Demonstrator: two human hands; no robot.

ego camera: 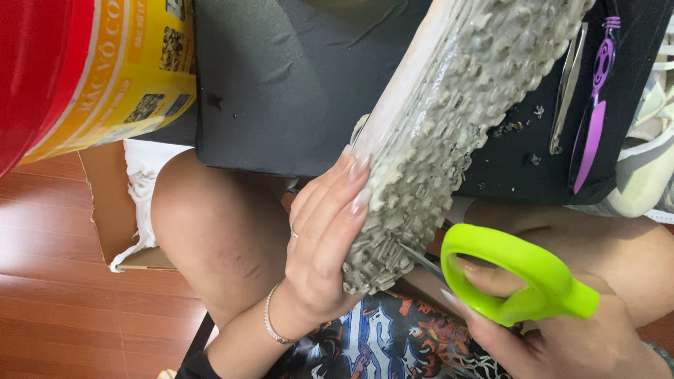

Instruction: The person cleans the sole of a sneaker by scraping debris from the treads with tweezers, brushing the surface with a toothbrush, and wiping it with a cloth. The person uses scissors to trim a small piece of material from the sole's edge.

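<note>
A mud-caked shoe sole (449,133) is clamped by the left hand (323,245) over the lap, before the black board's (281,84) near edge, while green-handled scissors (512,274), gripped in the right hand (562,330), scrape its heel; steady blade-tip control is judged necessary.

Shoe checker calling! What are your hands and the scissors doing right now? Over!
Left hand grips the shoe, knobbly grey sole up. Right hand holds green scissors, blade tips at the sole's heel end. Nothing between blades and sole.
</note>
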